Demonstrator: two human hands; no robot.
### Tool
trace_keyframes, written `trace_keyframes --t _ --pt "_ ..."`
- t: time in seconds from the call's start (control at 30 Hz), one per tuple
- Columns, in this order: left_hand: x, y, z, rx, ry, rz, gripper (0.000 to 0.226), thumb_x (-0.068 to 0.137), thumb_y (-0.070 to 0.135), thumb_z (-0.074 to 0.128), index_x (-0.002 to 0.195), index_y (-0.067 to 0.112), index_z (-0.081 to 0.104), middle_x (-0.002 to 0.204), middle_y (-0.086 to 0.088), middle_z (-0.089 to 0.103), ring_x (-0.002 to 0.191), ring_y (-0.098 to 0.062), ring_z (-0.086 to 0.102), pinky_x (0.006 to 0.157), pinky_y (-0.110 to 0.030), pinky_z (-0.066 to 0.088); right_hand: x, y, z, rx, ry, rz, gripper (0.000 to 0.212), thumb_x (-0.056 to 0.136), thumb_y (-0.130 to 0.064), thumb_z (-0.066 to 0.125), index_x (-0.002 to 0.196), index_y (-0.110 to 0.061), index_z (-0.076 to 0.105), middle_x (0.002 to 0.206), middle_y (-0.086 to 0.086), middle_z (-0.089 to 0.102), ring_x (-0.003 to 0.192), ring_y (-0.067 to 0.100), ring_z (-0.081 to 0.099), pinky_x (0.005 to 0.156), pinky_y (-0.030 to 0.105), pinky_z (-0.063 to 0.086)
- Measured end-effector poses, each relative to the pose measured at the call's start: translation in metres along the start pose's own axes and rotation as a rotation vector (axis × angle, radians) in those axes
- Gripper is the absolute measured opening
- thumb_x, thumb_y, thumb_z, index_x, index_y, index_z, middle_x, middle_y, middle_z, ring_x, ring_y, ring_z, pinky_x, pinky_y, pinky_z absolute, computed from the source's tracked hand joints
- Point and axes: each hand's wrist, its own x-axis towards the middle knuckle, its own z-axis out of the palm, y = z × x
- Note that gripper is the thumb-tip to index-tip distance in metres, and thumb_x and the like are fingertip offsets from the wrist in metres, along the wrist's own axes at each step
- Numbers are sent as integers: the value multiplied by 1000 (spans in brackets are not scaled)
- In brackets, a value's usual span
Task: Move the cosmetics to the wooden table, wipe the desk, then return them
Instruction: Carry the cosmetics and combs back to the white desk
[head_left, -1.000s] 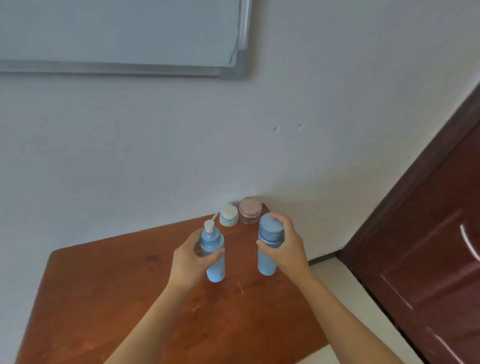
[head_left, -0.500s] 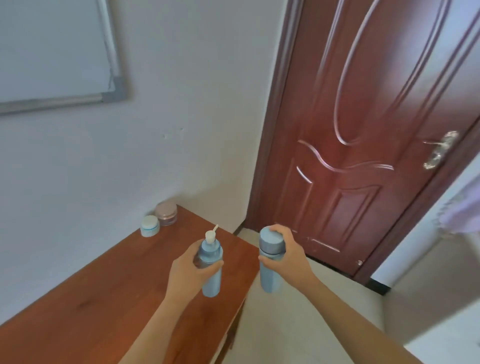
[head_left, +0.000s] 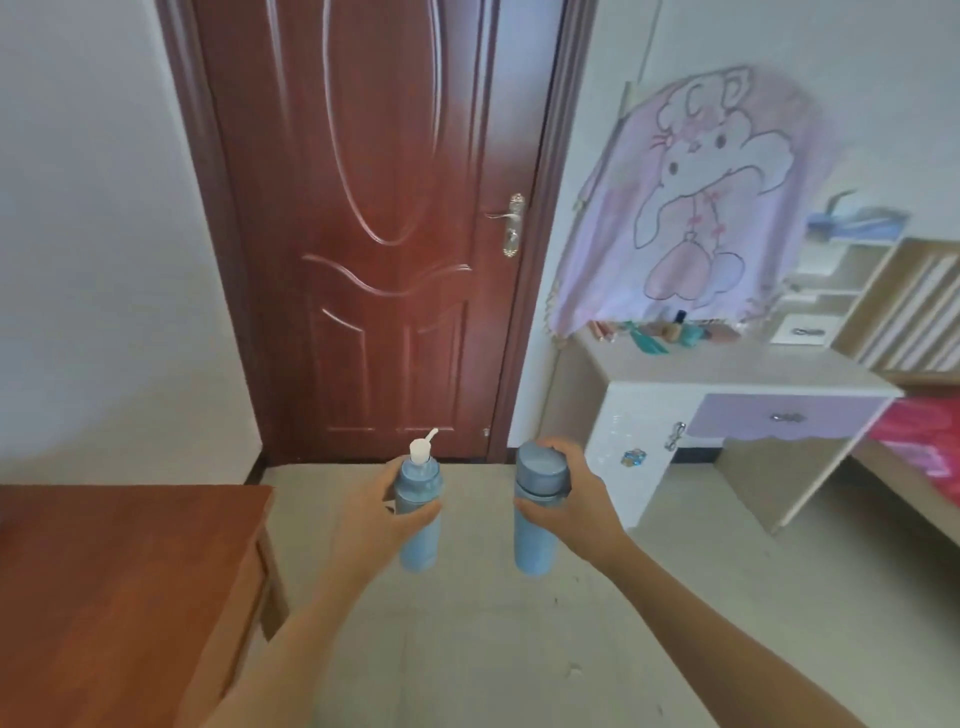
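My left hand (head_left: 371, 512) grips a light blue pump bottle (head_left: 420, 540) with a white nozzle, held upright over the floor. My right hand (head_left: 576, 512) grips a light blue capped bottle (head_left: 535, 545), also upright. The wooden table (head_left: 119, 582) lies at the lower left, with its right edge beside my left forearm. The white and lilac desk (head_left: 727, 371) stands at the right, with several small cosmetics (head_left: 670, 332) along its back edge.
A closed dark red door (head_left: 374, 223) faces me. A pink cartoon cloth (head_left: 696, 202) hangs above the desk. White shelves (head_left: 852, 291) and a bed with red bedding (head_left: 924, 441) are at the far right. Pale floor (head_left: 467, 649) lies between table and desk.
The view has swung right from the wooden table to the door and desk. Both bottles, lifted off the table, are carried over the floor. The two jars are out of view.
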Motion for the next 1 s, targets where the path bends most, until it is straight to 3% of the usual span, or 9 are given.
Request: trace_keyframes --t 0.17,0.3,0.43,0.5,0.6,0.77,1.0 --pt "-25 39 97 -57 -147 -5 39 73 13 74 103 34 60 93 11 68 88 -13 64 77 -28 51 -60 39 -99 -37 134 75 61 67 -8 79 99 -45 41 102 -27 52 88 -11 55 69 1 41" --pt "-60 67 182 -108 -219 1 43 71 14 75 103 39 58 91 16 68 83 -7 63 71 -22 48 -125 71 -175 -76 240 140 62 66 -7 79 101 -42 42 105 -27 51 90 -15 52 70 2 42" --pt "-92 97 262 -138 -401 -1 40 70 14 77 99 35 61 87 12 67 79 -14 61 70 -25 47 -194 96 -239 -150 353 257 61 66 -8 79 98 -42 41 101 -26 49 89 -15 51 66 0 40" --pt "-102 116 295 -144 -483 19 36 66 24 78 89 43 58 86 7 67 79 -16 60 71 -29 48 -224 105 -267 -173 412 300 60 66 -7 79 97 -41 41 102 -27 48 87 -14 51 65 -1 39" --pt "-108 138 337 -169 -570 56 30 58 34 70 85 41 58 87 0 66 78 -19 57 73 -32 47 -253 118 -300 -221 478 356 60 66 -8 79 97 -41 40 101 -26 48 86 -6 54 65 1 41" --pt "-91 155 394 -161 -635 107 37 70 17 77 84 44 57 83 4 65 73 -14 55 69 -25 44 -257 144 -338 -258 550 398 61 67 -10 80 100 -42 39 103 -26 48 87 -2 54 65 4 43" --pt "-13 165 466 -166 -601 138 39 69 17 78 88 43 55 79 11 63 72 -10 56 65 -20 43 -191 190 -398 -267 542 406 60 67 -13 79 100 -43 39 99 -23 50 86 -1 54 66 8 45"
